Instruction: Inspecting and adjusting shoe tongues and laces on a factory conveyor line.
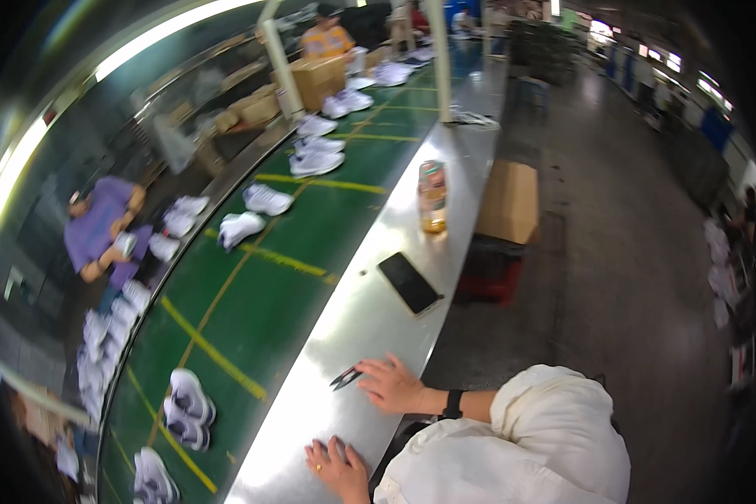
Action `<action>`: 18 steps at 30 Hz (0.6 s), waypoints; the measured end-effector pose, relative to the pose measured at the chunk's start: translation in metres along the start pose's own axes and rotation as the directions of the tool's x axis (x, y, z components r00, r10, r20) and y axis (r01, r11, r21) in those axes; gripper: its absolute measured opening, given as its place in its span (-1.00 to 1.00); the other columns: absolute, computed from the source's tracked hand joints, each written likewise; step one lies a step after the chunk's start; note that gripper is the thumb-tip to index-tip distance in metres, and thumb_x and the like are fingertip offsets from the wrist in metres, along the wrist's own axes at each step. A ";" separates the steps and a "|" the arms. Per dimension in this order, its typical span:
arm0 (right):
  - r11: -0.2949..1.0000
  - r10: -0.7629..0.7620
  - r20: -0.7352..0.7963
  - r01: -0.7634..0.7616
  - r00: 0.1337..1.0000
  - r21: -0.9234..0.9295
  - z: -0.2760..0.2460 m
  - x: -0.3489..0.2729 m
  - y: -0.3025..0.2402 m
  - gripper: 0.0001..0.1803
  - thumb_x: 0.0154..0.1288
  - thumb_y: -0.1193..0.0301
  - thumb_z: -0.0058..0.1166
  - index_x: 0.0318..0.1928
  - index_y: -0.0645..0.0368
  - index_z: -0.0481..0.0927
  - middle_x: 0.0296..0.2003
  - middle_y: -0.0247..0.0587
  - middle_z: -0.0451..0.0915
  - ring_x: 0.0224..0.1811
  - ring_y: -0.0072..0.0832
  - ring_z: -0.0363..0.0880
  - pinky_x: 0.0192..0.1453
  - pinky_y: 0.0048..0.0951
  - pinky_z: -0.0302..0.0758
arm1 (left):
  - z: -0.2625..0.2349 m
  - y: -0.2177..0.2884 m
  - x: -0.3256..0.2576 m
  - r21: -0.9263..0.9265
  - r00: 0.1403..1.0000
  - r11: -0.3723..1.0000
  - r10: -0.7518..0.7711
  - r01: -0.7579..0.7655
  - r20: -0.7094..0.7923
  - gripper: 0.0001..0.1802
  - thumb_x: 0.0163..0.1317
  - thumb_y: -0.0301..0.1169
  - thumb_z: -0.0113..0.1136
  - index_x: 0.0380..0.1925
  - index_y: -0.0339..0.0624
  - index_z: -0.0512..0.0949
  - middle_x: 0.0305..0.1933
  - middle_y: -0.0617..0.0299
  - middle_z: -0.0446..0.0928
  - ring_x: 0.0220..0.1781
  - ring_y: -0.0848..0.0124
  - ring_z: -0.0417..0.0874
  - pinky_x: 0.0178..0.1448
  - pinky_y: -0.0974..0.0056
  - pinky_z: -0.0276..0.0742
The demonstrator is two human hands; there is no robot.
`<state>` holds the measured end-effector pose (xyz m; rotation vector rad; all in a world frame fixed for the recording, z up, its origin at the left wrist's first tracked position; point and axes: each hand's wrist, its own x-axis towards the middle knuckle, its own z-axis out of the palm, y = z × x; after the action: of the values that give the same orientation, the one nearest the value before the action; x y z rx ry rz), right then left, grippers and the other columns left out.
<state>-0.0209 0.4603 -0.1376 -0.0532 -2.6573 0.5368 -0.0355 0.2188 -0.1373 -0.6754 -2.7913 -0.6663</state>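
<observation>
My right hand, with a black band on its wrist, lies palm down on the metal ledge, fingers spread. Its fingertips reach the near end of small dark thread snips; they do not wrap round them. Closer to the lower edge, my left hand, with a ring on one finger, rests flat and open on the same ledge, holding nothing. Farther up the ledge are a black phone and a bottle of amber liquid.
A green conveyor belt runs beside the ledge, carrying pairs of pale sneakers. Across it, a person in purple handles a shoe. Another in orange is farther off near a cardboard box. A brown carton stands right of the ledge.
</observation>
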 end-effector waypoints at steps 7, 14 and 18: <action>0.998 -0.045 -0.003 0.045 0.999 0.038 -0.003 0.007 -0.009 -0.73 0.15 0.32 0.15 -0.10 0.00 0.62 0.23 -0.23 0.44 0.35 -0.29 0.30 0.38 0.19 0.12 | -0.003 -0.005 0.001 -0.012 0.998 1.000 -0.015 0.014 -0.067 -0.59 0.16 -0.29 0.24 0.03 -0.06 0.56 0.26 -0.17 0.37 0.39 -0.21 0.24 0.44 -0.27 0.05; 0.999 -0.019 0.004 0.018 1.000 0.032 -0.005 0.009 -0.009 -0.72 0.12 0.36 0.14 -0.11 0.01 0.60 0.20 -0.22 0.46 0.35 -0.24 0.31 0.38 0.19 0.12 | -0.007 0.001 0.003 -0.010 0.999 1.000 0.000 -0.001 -0.047 -0.59 0.18 -0.28 0.23 0.06 -0.03 0.54 0.28 -0.11 0.34 0.40 -0.16 0.23 0.44 -0.25 0.06; 1.000 -0.021 0.017 0.022 1.000 -0.019 0.001 0.009 -0.007 -0.71 0.13 0.39 0.11 -0.09 0.02 0.57 0.23 -0.19 0.44 0.37 -0.17 0.28 0.40 0.17 0.08 | -0.006 -0.001 0.002 -0.023 0.999 1.000 -0.013 0.012 -0.036 -0.59 0.18 -0.26 0.23 0.05 -0.02 0.54 0.27 -0.09 0.35 0.40 -0.13 0.23 0.43 -0.23 0.09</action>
<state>-0.0290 0.4541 -0.1320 -0.0258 -2.6761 0.5073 -0.0370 0.2160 -0.1318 -0.6434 -2.7609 -0.7061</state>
